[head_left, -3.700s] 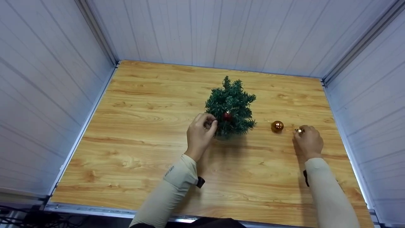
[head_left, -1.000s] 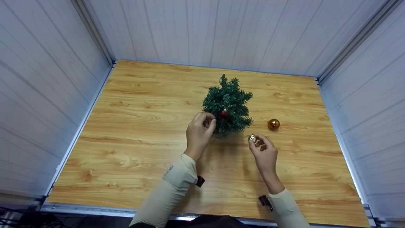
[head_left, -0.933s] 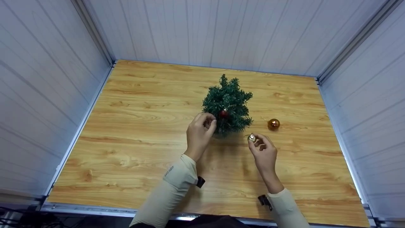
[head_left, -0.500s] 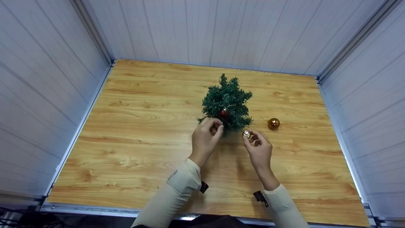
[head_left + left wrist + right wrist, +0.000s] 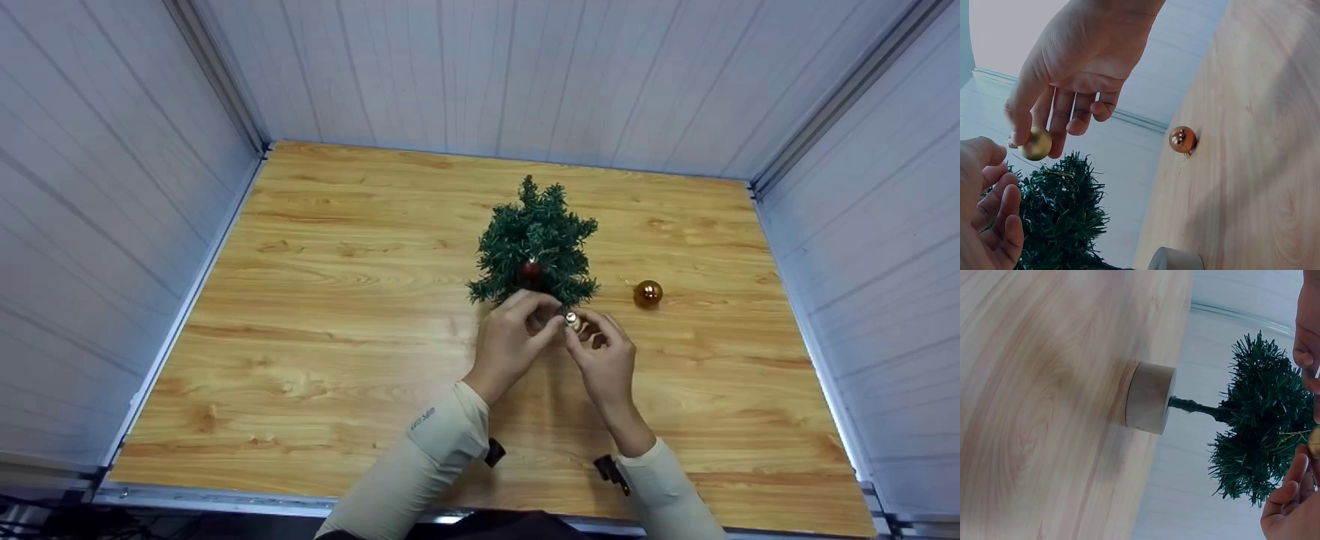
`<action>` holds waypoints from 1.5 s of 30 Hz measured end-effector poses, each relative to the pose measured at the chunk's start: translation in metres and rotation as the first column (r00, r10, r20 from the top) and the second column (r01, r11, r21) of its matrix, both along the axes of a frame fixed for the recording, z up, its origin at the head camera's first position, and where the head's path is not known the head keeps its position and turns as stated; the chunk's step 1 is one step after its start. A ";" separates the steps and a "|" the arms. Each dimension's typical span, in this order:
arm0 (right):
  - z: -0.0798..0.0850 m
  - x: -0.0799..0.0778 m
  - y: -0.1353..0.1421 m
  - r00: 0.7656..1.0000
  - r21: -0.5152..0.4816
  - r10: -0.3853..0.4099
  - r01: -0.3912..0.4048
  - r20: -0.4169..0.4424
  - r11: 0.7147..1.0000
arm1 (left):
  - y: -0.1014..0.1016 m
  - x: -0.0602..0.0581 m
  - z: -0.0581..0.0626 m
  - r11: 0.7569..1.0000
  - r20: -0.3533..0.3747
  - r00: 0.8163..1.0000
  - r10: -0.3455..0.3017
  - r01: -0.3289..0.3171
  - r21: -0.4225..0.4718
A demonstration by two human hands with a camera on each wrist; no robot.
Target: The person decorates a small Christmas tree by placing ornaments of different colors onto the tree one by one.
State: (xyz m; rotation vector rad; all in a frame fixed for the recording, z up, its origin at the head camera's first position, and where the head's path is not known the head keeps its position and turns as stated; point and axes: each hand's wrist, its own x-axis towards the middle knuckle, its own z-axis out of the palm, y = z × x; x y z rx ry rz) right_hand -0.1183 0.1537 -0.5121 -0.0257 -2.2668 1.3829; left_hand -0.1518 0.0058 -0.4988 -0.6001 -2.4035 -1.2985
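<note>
My right hand (image 5: 609, 367) pinches a gold Christmas bauble (image 5: 1037, 144) between thumb and fingers, in front of the tree. A thin thread loop trails from its cap in the right wrist view. My left hand (image 5: 510, 345) is close beside the bauble, thumb and forefinger tips near its cap, fingers loosely bent. Nothing shows between those fingertips. Just behind both hands, a small green artificial Christmas tree (image 5: 538, 232) stands upright on a round wooden base (image 5: 1150, 398). A dark red bauble (image 5: 530, 271) hangs at its front.
An orange-gold bauble (image 5: 648, 294) with a thread loop lies on the wood-grain table (image 5: 315, 337), right of the tree. White panel walls (image 5: 480, 75) enclose the table at the back and both sides. Dark cables (image 5: 67, 517) lie beyond the front left corner.
My right hand has brought the gold bauble from the table's right side to the tree's front. My left hand has left the tree's left side and moved right, toward the bauble.
</note>
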 end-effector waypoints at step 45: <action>0.009 0.022 -0.018 0.997 -0.013 0.055 -0.055 0.056 0.998 | 0.006 -0.001 0.003 0.976 0.107 0.991 -0.080 0.056 0.212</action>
